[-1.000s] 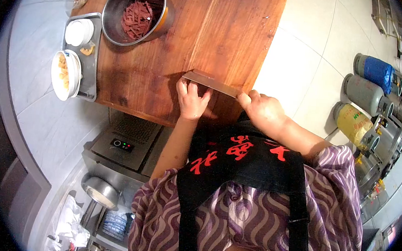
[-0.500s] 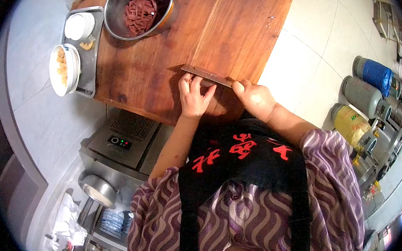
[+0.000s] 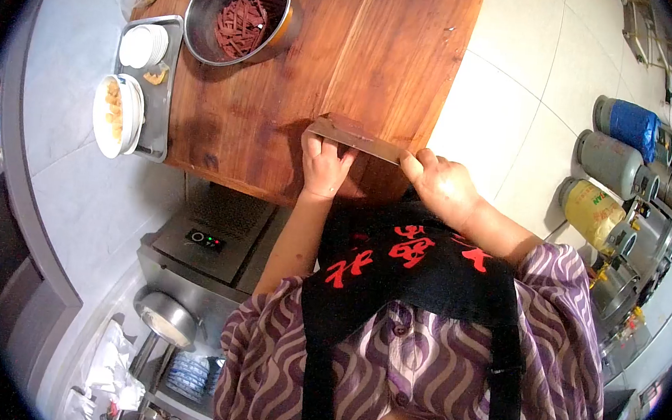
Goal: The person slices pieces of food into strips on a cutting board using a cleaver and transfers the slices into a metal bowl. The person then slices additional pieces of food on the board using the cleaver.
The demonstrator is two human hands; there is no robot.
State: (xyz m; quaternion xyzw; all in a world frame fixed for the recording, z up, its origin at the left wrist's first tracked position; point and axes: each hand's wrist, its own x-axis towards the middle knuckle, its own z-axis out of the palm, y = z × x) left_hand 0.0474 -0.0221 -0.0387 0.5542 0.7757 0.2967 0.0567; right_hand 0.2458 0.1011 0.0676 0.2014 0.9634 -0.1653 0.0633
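My right hand (image 3: 444,188) is closed round the handle of a cleaver (image 3: 372,146), whose broad blade reaches left across the near part of the wooden table. My left hand (image 3: 324,166) is on the near side of the blade with its fingers bent and tips partly hidden by it. Just beyond the blade shows a dark red slab of food (image 3: 344,122), and my left fingers seem to press on its near part, which is mostly hidden. Farther off stands a metal bowl (image 3: 196,37) with many dark red strips (image 3: 241,27) in it.
The wooden table (image 3: 388,48) carries a grey tray (image 3: 166,86) at its left edge. Small white plates (image 3: 144,45) and a white bowl (image 3: 107,144) with yellowish food sit there. Below is a metal appliance (image 3: 190,258). Gas cylinders (image 3: 608,160) stand on the floor at right.
The cleaver and my right hand have shifted a little right and toward me, and the blade's flat shows more. More of the dark red slab shows beyond it. The whole view has shifted slightly.
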